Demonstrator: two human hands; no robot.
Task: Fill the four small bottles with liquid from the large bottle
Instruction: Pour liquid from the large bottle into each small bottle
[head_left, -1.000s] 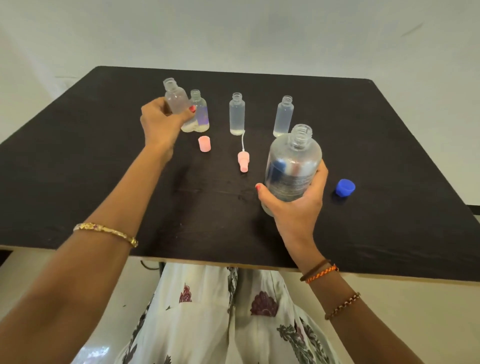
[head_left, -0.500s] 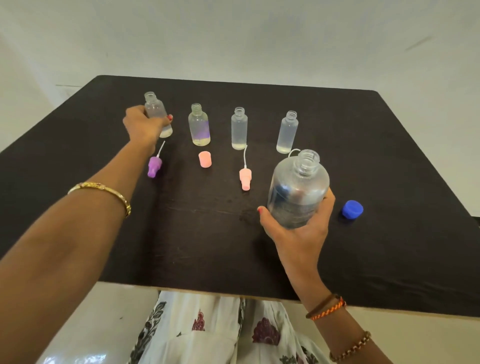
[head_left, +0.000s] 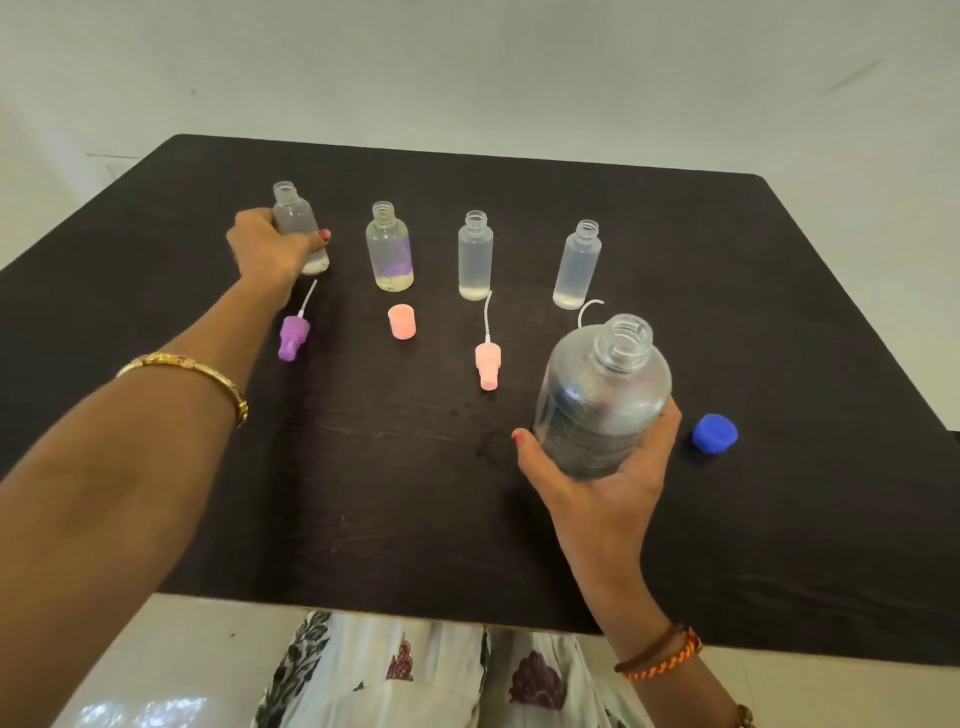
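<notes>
Large bottle (head_left: 602, 400), uncapped, clear, tilted, gripped low around its body by right hand (head_left: 597, 478), fingers (head_left: 670, 421) wrapped behind, thumb in front. Beyond it, four small bottles in a row on the dark worktop (head_left: 779, 519), all open-necked with a little liquid at the bottom: leftmost small bottle (head_left: 298, 223) clasped by left hand (head_left: 267, 249); second small bottle (head_left: 389, 249) with a purple label; third (head_left: 475, 257) and fourth (head_left: 577, 267) standing free. Nearer, purple sprayer top (head_left: 293, 338), pink cap (head_left: 401, 322), pink sprayer top (head_left: 487, 364). Blue cap (head_left: 715, 432) just right of the large bottle.
</notes>
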